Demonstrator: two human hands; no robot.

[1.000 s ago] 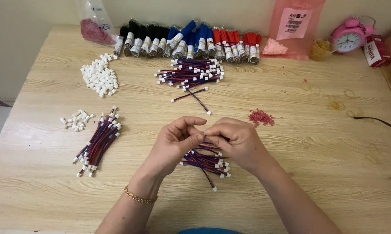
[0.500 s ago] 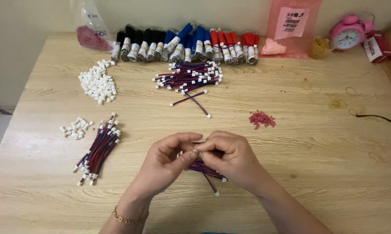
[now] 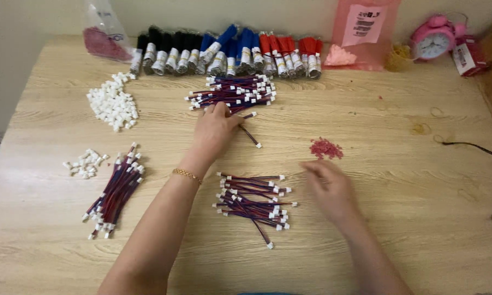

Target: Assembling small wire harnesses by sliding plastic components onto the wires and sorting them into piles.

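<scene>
Left hand point(image 3: 213, 128) is stretched forward, fingers pinching one loose red-blue wire lead point(image 3: 249, 134) just below the far wire pile point(image 3: 235, 93). Right hand point(image 3: 329, 188) is blurred, flat and open, empty, right of the near wire pile point(image 3: 254, 201). Half a second earlier both hands met above the near wire pile; now they are well apart. Bare table point(image 3: 409, 164) lies right of that pile; pink beads point(image 3: 326, 148) sit just beyond the right hand.
</scene>
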